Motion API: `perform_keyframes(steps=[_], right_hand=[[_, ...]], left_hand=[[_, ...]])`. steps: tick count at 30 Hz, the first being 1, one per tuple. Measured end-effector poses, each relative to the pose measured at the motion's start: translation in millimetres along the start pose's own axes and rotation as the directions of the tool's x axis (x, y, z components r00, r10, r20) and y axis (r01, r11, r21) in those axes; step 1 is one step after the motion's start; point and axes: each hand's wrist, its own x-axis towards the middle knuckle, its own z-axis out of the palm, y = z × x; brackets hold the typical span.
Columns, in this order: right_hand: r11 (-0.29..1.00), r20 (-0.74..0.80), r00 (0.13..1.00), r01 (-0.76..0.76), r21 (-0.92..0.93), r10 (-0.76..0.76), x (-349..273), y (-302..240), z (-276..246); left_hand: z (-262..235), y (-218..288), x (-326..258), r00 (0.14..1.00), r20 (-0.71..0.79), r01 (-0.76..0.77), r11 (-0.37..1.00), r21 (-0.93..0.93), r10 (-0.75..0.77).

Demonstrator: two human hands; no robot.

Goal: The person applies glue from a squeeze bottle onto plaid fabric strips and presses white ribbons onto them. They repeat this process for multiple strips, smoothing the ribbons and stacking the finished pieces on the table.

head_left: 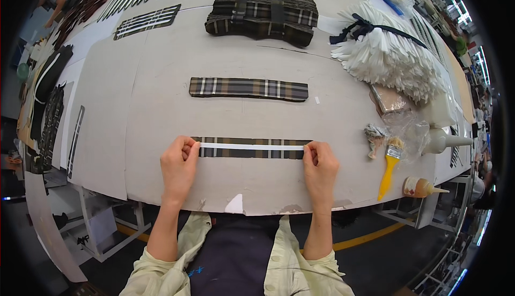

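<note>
A narrow white strip (252,147) stretches straight along the middle of a dark plaid fabric strip (236,154) near the table's front edge. My left hand (179,162) pinches the white strip's left end, thumb against fingers. At its right end my right hand (321,162) pinches it the same way. Both hands rest at the ends of the plaid strip and hide its corners. Farther back, parallel to it, lies a small stack of plaid strips (248,88). Whether the white strip is stuck to the fabric, I cannot tell.
A tied plaid bundle (262,14) sits at the back. To the right are a bundle of white strips (386,49), a yellow-handled brush (390,167), an amber glue bottle (421,187) and a white squeeze bottle (442,141). A finished-looking plaid piece (147,21) lies back left.
</note>
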Motion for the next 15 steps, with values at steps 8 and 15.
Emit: perform_keyframes(steps=[8, 15], right_hand=[[0.999, 0.012, 0.999, -0.037, -0.004, 0.037, 1, 4, 1], [0.995, -0.093, 0.995, -0.014, 0.095, 0.023, -3, -7, -16]], left_hand=[[1, -1, -2, 1.000, -0.024, -0.012, 1.000, 0.014, 0.013], [-5, -1, -13, 0.941, -0.254, -0.223, 0.974, 0.030, 0.223]])
